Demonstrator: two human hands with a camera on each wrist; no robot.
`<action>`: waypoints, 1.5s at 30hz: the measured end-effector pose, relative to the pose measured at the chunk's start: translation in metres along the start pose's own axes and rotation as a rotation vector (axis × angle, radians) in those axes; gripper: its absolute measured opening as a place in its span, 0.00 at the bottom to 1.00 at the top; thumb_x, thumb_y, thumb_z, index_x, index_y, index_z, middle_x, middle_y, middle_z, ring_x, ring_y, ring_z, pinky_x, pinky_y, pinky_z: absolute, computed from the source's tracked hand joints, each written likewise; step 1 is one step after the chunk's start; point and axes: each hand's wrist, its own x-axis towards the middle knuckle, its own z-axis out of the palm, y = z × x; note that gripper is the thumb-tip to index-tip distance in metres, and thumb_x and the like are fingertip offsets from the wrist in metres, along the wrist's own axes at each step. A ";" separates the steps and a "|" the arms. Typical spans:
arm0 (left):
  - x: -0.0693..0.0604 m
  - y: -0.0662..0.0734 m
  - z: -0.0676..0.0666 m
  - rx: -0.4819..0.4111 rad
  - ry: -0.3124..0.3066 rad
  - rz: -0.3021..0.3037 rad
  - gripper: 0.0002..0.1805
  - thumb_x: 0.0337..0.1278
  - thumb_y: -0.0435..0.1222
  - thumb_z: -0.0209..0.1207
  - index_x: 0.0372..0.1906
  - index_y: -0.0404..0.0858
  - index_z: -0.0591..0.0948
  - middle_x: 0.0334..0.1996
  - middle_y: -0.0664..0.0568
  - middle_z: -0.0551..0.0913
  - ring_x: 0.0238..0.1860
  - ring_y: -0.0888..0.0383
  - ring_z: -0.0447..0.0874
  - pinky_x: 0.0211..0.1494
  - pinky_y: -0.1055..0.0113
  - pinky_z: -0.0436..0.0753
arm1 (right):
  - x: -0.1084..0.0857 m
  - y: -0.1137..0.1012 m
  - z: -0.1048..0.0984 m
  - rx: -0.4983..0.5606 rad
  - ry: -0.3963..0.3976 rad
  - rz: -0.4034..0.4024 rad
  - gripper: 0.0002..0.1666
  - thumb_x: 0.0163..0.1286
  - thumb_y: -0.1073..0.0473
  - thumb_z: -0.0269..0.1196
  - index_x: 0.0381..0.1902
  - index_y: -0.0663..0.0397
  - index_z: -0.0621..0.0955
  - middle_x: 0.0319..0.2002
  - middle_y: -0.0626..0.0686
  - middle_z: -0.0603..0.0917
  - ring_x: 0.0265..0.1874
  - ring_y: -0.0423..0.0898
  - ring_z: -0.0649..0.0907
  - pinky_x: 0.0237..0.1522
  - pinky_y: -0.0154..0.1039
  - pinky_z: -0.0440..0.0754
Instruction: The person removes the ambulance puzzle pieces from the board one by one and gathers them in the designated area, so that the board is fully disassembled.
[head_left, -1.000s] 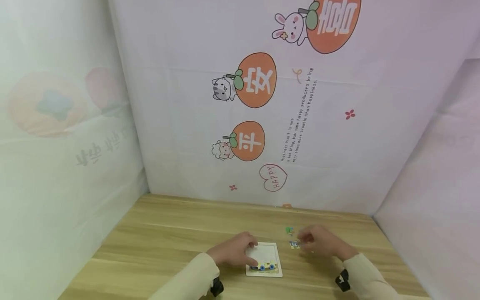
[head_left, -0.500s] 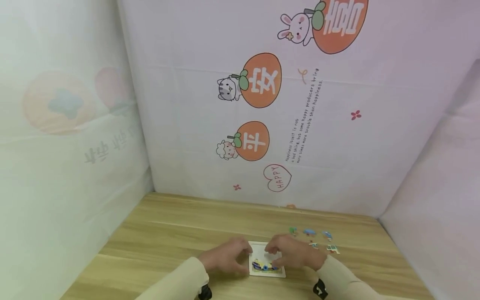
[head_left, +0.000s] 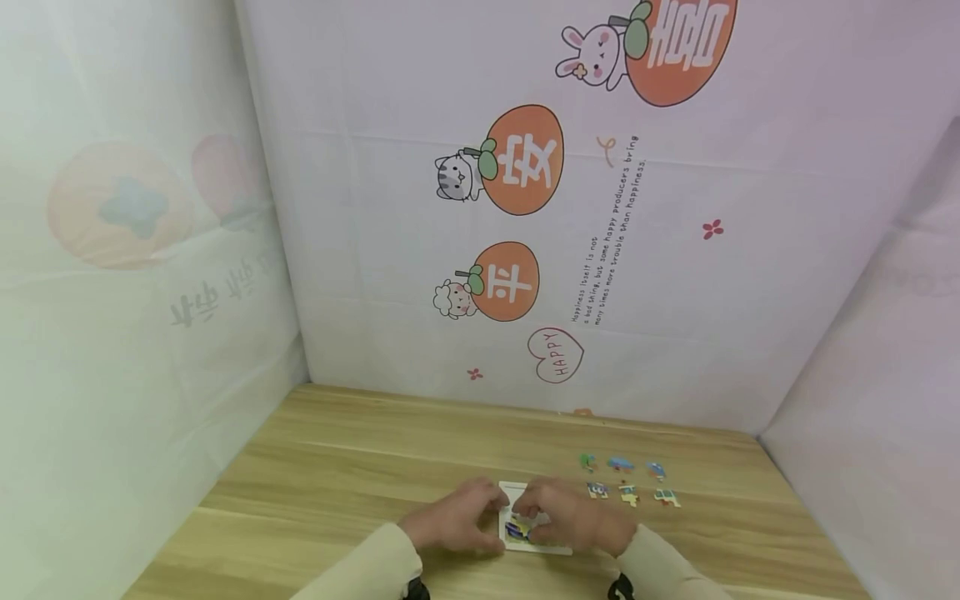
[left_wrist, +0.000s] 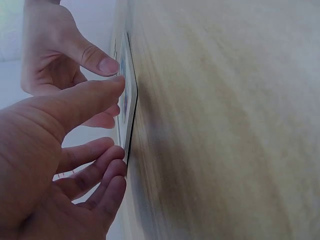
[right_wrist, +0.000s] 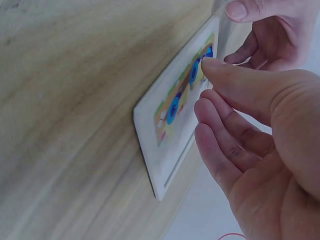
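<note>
A white tray [head_left: 513,493] [right_wrist: 150,115] lies flat on the table, with joined puzzle pieces [head_left: 517,528] [right_wrist: 172,107] showing blue wheels along its near side. My left hand [head_left: 456,518] [left_wrist: 65,135] rests at the tray's left edge, thumb near the near-left corner and relaxed fingers farther up. Over the tray, my right hand [head_left: 573,515] [right_wrist: 265,105] has its thumb at the joined pieces, with bent fingers above the bare part; nothing shows between thumb and fingers. Whether its fingertips press the pieces is hard to tell. It hides the tray's right part in the head view.
Several loose puzzle pieces [head_left: 628,495] lie in two rows on the table [head_left: 360,467], right of and beyond the tray. White printed cloth [head_left: 390,250] stands behind the table, with more cloth on both sides.
From the loose pieces, my right hand has moved left over the tray, then slightly farther left. My left hand has shifted to the tray's left edge.
</note>
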 end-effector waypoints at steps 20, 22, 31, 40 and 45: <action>0.014 -0.003 0.009 -0.012 0.004 0.021 0.29 0.54 0.44 0.79 0.58 0.39 0.81 0.48 0.57 0.80 0.48 0.67 0.74 0.56 0.74 0.78 | 0.003 0.006 0.003 0.097 0.002 0.010 0.19 0.62 0.66 0.76 0.50 0.45 0.90 0.46 0.41 0.85 0.47 0.35 0.80 0.49 0.33 0.83; 0.014 -0.004 0.009 -0.012 0.004 0.021 0.29 0.54 0.44 0.79 0.57 0.39 0.81 0.48 0.56 0.81 0.48 0.67 0.74 0.56 0.74 0.78 | 0.003 0.006 0.003 0.111 0.007 0.018 0.20 0.62 0.65 0.76 0.52 0.47 0.89 0.48 0.41 0.86 0.48 0.36 0.82 0.51 0.35 0.85; 0.015 -0.004 0.009 -0.020 -0.006 0.011 0.27 0.53 0.44 0.79 0.56 0.40 0.81 0.48 0.57 0.81 0.48 0.68 0.73 0.56 0.74 0.77 | 0.007 0.005 0.008 0.315 0.071 0.058 0.04 0.72 0.61 0.71 0.43 0.51 0.87 0.38 0.42 0.88 0.35 0.33 0.85 0.39 0.28 0.86; 0.016 -0.003 0.007 -0.008 -0.011 0.009 0.29 0.53 0.44 0.79 0.57 0.39 0.82 0.48 0.57 0.81 0.48 0.68 0.73 0.54 0.74 0.77 | 0.002 0.009 0.003 0.397 0.167 0.077 0.02 0.73 0.61 0.70 0.39 0.51 0.85 0.34 0.44 0.86 0.32 0.37 0.84 0.35 0.31 0.85; 0.016 -0.003 0.008 0.000 0.004 0.016 0.29 0.50 0.43 0.80 0.55 0.37 0.83 0.46 0.56 0.80 0.46 0.69 0.71 0.54 0.76 0.75 | -0.014 0.021 -0.010 0.395 0.203 0.094 0.04 0.74 0.60 0.69 0.40 0.52 0.84 0.35 0.46 0.86 0.32 0.37 0.83 0.34 0.32 0.84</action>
